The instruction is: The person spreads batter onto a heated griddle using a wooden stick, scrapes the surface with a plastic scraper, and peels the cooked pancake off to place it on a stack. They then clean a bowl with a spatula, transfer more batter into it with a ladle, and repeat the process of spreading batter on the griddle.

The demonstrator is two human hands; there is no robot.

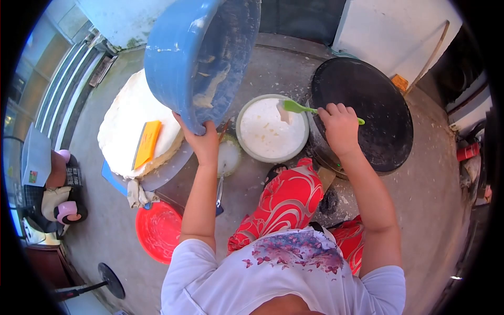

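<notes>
My left hand (202, 139) grips the rim of a large blue basin (170, 63), which is tipped on its side with pale batter smeared over its inner wall. In my right hand (338, 127) is a green spatula (295, 107), its head at the far right edge of a round tub (247, 147). White batter (268, 131) fills much of that tub. To the right of it lies a wide black round griddle (367, 110), partly beneath my right forearm. A smaller bowl (229, 155) of cloudy liquid sits beside my left wrist, with a handled utensil (219, 191) in it.
At left, a stack of pale flat sheets (126, 110) bears an orange scraper (147, 143). A cloth (139, 194) hangs at its near edge, above a red basin (157, 231). A scooter (58, 194) stands far left. Steps (73, 94) and a white wall (394, 31) lie beyond.
</notes>
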